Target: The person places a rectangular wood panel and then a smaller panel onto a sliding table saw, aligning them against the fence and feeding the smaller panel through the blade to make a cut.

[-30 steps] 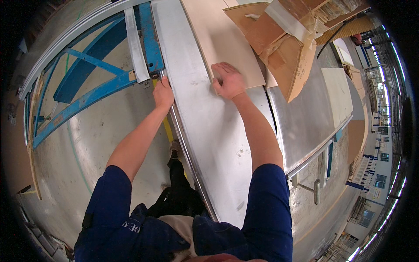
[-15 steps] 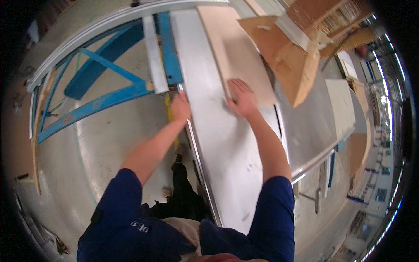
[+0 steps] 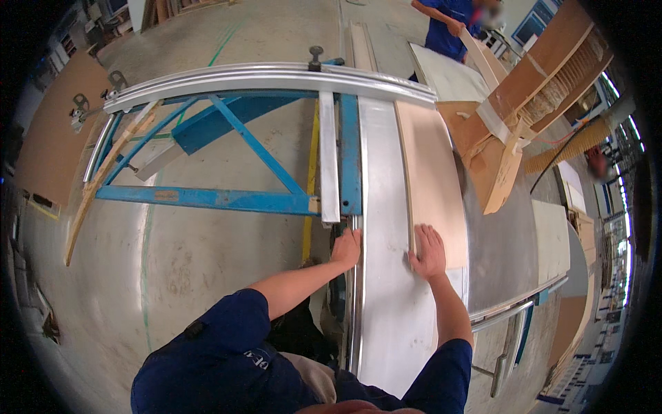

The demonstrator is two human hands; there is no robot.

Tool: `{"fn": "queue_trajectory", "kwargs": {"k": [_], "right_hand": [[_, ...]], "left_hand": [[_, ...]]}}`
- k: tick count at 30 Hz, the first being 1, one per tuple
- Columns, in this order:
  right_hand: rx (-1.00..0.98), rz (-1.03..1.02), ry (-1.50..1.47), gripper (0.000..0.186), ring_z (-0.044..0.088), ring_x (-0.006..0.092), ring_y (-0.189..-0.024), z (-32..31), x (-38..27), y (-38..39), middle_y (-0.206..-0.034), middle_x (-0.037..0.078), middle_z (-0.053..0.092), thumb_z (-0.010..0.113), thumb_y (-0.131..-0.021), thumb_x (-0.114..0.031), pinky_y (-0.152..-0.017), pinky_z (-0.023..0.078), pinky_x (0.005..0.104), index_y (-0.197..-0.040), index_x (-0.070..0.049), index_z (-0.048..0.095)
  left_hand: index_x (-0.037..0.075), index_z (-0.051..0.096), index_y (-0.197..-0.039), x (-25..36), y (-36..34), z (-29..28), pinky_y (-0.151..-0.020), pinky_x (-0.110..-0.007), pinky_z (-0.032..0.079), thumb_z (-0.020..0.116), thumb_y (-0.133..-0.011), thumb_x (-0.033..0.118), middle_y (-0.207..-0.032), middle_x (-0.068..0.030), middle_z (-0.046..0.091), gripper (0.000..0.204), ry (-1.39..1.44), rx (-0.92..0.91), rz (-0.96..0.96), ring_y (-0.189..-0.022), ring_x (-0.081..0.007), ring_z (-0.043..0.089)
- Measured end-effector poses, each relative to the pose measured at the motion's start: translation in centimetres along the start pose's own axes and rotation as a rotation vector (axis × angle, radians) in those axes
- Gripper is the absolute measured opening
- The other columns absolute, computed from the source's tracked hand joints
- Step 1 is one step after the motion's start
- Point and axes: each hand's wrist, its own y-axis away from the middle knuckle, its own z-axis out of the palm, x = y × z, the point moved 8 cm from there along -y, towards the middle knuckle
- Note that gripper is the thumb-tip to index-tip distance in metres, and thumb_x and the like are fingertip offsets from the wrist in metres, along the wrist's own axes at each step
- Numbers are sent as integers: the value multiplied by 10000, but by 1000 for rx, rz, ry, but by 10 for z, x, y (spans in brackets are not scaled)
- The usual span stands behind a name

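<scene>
My left hand (image 3: 347, 248) is closed around the metal edge rail (image 3: 355, 297) of a sliding saw table (image 3: 386, 303), just below a blue steel outrigger frame (image 3: 207, 196). My right hand (image 3: 429, 254) lies flat, fingers a little apart, on the near end of a long pale wooden board (image 3: 431, 172). Its thumb rests at the board's left edge. The board lies lengthwise on the sliding table, its far end against a silver crosscut fence (image 3: 262, 79). Right of the board hangs a brown wooden saw guard (image 3: 507, 172); no blade shows.
A grey fixed saw table (image 3: 503, 234) lies to the right, with a pale panel (image 3: 552, 238) on it. A ridged yellowish hose (image 3: 572, 148) runs behind the guard. At the far side a co-worker in blue (image 3: 445, 31) holds a pale wooden piece (image 3: 481, 58). A thin wood strip (image 3: 103, 186) leans on the blue frame.
My view has turned and lifted, bringing the whole fence and the co-worker into sight. The board, fence and both hands have come nearer to me relative to the guard and the fixed table.
</scene>
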Motion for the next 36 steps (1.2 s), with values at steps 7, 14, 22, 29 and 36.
{"fn": "queue_trajectory", "kwargs": {"k": [7,14,22,29,36], "right_hand": [[-45,83,5,784,416,441,-1451,8,-12,77,-1528,248,496,663,-805,-294,-1247,274,520,-1524,-60,458],[27,105,42,800,440,407,-1445,26,-26,130,-1511,204,526,657,-768,-356,-1247,291,497,-1498,-70,495],[114,102,-36,771,490,400,-1397,20,-52,188,-1462,224,562,652,-735,-313,-1216,333,509,-1444,-32,543],[123,89,-43,789,492,398,-1402,23,-41,221,-1481,225,546,618,-782,-378,-1227,338,494,-1486,-38,511],[153,95,-65,791,474,390,-1423,36,-43,266,-1505,227,526,617,-800,-381,-1238,325,487,-1490,-15,495]], "left_hand": [[-94,553,-1240,-38,35,33,-978,-606,491,345,-1104,504,-1291,-341,618,647,-82,-281,103,-1147,-524,619],[1,549,-1231,-73,67,44,-744,-469,647,411,-1098,497,-1002,-157,650,532,85,-494,-91,-878,-319,705],[13,571,-1314,-108,101,62,-770,-486,658,442,-1079,455,-1085,-169,669,516,78,-764,-184,-874,-305,723],[-81,650,-1046,-108,114,69,-670,-392,623,517,-1075,415,-884,-191,692,514,-52,-901,-147,-755,-285,716],[-103,715,-1014,3,100,90,-776,-418,595,736,-939,262,-900,-211,749,373,-310,-429,578,-841,-323,746]]}}
